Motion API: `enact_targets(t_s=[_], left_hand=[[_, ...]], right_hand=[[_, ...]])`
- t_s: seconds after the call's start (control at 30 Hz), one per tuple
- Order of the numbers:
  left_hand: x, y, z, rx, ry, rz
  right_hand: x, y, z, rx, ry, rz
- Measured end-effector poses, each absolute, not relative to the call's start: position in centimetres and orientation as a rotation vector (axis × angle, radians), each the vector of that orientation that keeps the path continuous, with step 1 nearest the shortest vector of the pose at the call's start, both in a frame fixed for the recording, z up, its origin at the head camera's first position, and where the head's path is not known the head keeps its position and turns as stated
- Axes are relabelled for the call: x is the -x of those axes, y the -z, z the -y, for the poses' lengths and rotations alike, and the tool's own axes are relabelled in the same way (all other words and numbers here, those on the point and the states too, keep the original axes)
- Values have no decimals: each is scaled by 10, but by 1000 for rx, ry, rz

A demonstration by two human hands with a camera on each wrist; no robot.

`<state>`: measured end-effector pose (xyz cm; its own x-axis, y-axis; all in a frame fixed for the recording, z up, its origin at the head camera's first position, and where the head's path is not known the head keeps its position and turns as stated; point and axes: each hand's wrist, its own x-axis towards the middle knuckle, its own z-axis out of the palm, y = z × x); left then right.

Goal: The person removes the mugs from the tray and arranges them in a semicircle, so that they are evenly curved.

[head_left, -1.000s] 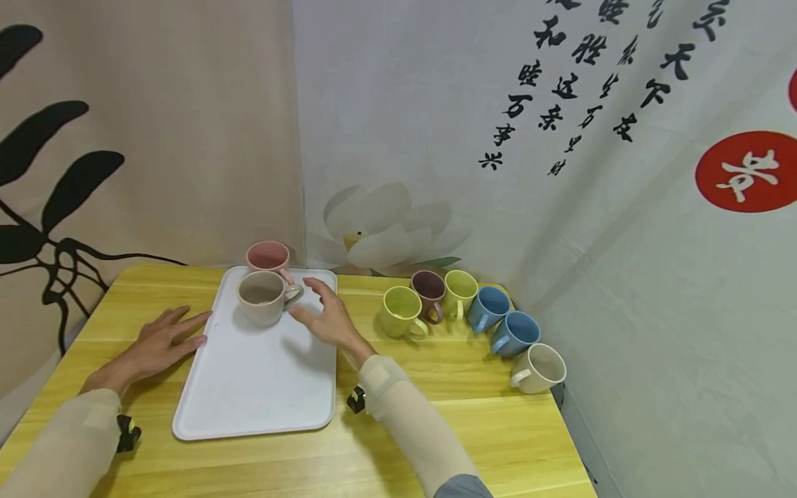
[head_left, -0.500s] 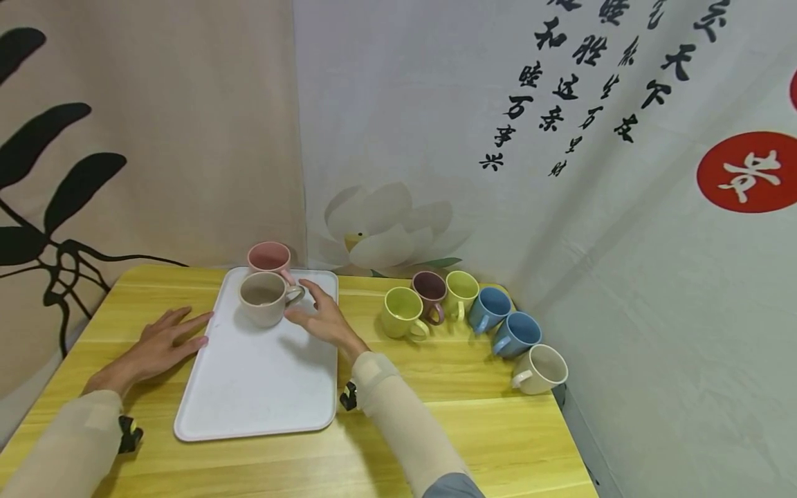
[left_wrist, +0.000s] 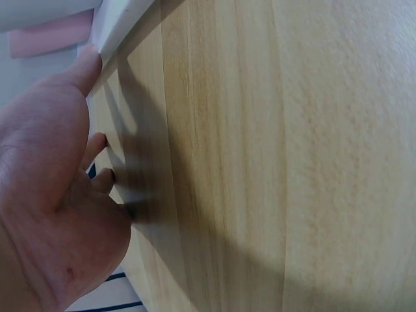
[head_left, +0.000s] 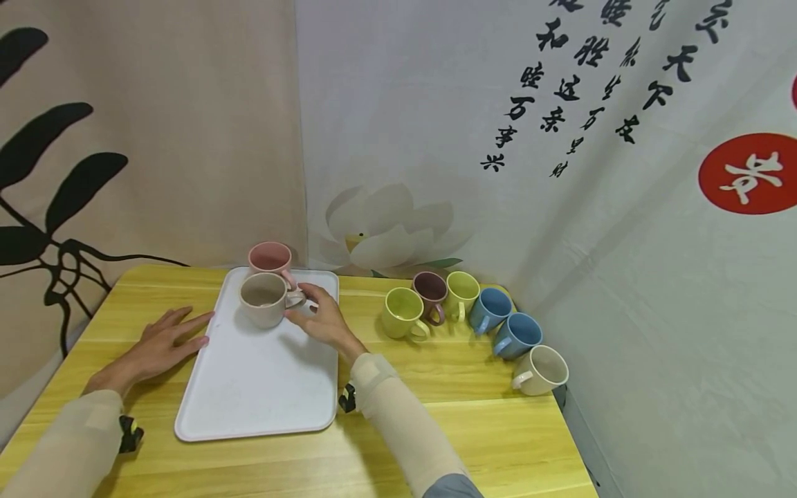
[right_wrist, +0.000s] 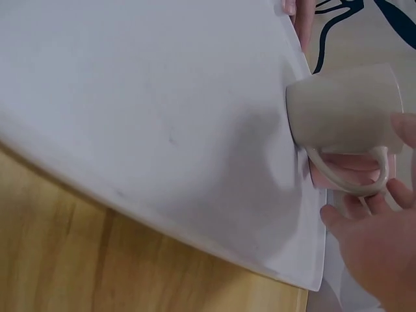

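A beige mug (head_left: 263, 300) stands upright on a white tray (head_left: 255, 394), its handle pointing right. Around that handle my right hand (head_left: 324, 321) is spread, thumb on the near side and fingertips close behind. In the right wrist view the beige mug (right_wrist: 344, 107) looks sideways, and the thumb of my right hand (right_wrist: 383, 250) lies apart from the handle; whether the fingertips touch it I cannot tell. A pink mug (head_left: 270, 256) sits behind the beige one, partly hidden. My left hand (head_left: 158, 346) lies with fingers extended, tips at the tray's left edge.
On the wooden table (head_left: 405, 429), right of the tray, is a row of mugs: a green mug (head_left: 401, 311), a maroon mug (head_left: 429, 294), another green mug (head_left: 461, 292), two blue mugs (head_left: 488, 309) and a cream mug (head_left: 540, 370). A printed curtain (head_left: 398, 138) hangs behind.
My right hand has moved slightly left, its fingers coming nearer the beige mug's handle. The mugs, the tray and my left hand stay where they were.
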<state>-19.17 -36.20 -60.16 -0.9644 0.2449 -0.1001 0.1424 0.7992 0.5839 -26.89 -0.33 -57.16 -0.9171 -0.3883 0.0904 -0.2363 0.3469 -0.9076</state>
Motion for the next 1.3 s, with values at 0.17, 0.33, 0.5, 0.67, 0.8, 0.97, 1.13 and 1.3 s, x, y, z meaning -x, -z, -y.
enact_targets(t_s=[0.17, 0.33, 0.5, 0.67, 0.8, 0.97, 1.13, 1.3], left_hand=[[191, 600, 361, -329, -897, -2832], [191, 601, 361, -333, -903, -2832], [191, 604, 362, -330, -902, -2835], [192, 605, 362, -330, -904, -2835], [192, 604, 362, -335, -906, -2834], [191, 604, 362, -347, -899, -2840], [192, 604, 363, -349, -911, -2834], [192, 606, 363, -339, -911, -2829]], right_hand=[[266, 574, 4, 551, 1677, -2452], [261, 574, 6, 579, 1690, -2500], [259, 575, 8, 607, 1647, -2610], [258, 576, 11, 525, 1661, -2617], [257, 576, 12, 471, 1672, -2617], [254, 576, 14, 382, 1711, -2608], [250, 575, 16, 272, 1763, -2595], [246, 576, 16, 191, 1826, -2568]])
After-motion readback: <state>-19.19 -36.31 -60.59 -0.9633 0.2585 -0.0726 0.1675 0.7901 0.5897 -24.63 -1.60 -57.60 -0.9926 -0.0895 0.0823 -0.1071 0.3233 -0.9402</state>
